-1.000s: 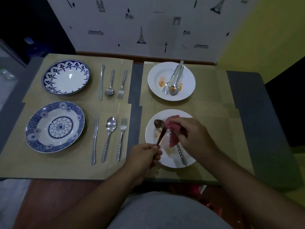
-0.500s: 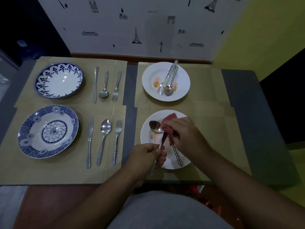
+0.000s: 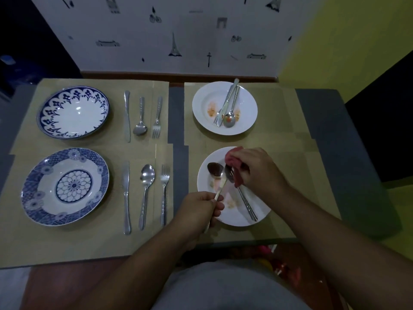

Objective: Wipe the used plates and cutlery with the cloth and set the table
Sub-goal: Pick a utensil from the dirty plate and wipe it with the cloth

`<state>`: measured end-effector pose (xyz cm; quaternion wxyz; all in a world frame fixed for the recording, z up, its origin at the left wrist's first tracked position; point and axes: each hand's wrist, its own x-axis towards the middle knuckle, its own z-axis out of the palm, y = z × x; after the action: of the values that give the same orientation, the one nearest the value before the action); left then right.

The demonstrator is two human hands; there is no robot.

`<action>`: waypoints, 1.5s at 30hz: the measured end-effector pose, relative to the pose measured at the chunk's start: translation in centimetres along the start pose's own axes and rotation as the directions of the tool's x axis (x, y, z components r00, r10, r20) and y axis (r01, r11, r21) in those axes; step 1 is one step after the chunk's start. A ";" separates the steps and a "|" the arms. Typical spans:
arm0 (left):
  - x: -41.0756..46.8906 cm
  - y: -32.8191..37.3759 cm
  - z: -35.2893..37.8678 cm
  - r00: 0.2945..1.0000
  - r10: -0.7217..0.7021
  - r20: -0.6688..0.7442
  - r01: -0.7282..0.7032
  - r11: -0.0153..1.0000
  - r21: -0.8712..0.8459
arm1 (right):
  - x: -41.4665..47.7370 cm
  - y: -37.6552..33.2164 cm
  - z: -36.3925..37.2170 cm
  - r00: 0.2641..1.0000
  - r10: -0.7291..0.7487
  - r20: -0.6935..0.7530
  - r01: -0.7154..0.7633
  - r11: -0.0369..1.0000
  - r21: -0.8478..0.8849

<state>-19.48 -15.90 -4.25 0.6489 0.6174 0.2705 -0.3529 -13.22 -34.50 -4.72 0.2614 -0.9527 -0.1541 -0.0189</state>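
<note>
Four plates (image 3: 73,113) (image 3: 44,198) (image 3: 248,101) (image 3: 241,218), four mats (image 3: 26,130) (image 3: 67,242) (image 3: 274,104) (image 3: 301,175), four spoons (image 3: 140,128) (image 3: 146,175) (image 3: 230,118) (image 3: 215,170), at least three forks (image 3: 157,117) (image 3: 165,193) (image 3: 245,202), at least two knives (image 3: 127,117) (image 3: 126,198), one cloth (image 3: 232,157).

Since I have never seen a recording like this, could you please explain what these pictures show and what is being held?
No machine here: a person wears a camera on the head, so the view looks down at their hands. The left hand grips a spoon by its handle over the near white plate; the right hand holds a red cloth close to the spoon's bowl. Another utensil lies on that smeared plate. The far white plate carries dirty cutlery. On the left, a far blue plate and a near blue plate sit beside laid-out cutlery.
</note>
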 end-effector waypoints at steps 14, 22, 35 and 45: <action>0.8 -0.4 -0.6 0.996 0.093 -0.009 -0.092 0.989 0.112 | -3.7 -2.7 -0.7 0.984 0.164 -0.074 -0.160 0.985 0.066; 0.9 0.1 4.1 0.999 0.043 -0.019 -0.044 0.997 -0.068 | -5.7 -0.3 -2.8 1.000 -0.020 -0.005 0.021 0.997 0.076; 1.8 -0.4 14.6 0.999 0.023 -0.026 -0.025 0.996 -0.082 | -4.1 13.4 -6.7 0.999 -0.041 0.018 0.040 0.999 0.027; 6.5 -0.4 23.2 0.993 0.085 -0.088 -0.086 0.996 -0.017 | -8.3 19.8 -10.6 0.981 0.184 -0.069 -0.175 0.978 0.111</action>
<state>-17.84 -39.67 -7.49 0.6574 0.6365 0.2754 -0.2947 -14.68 -58.34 -6.31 0.3172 -0.9463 -0.0579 -0.0246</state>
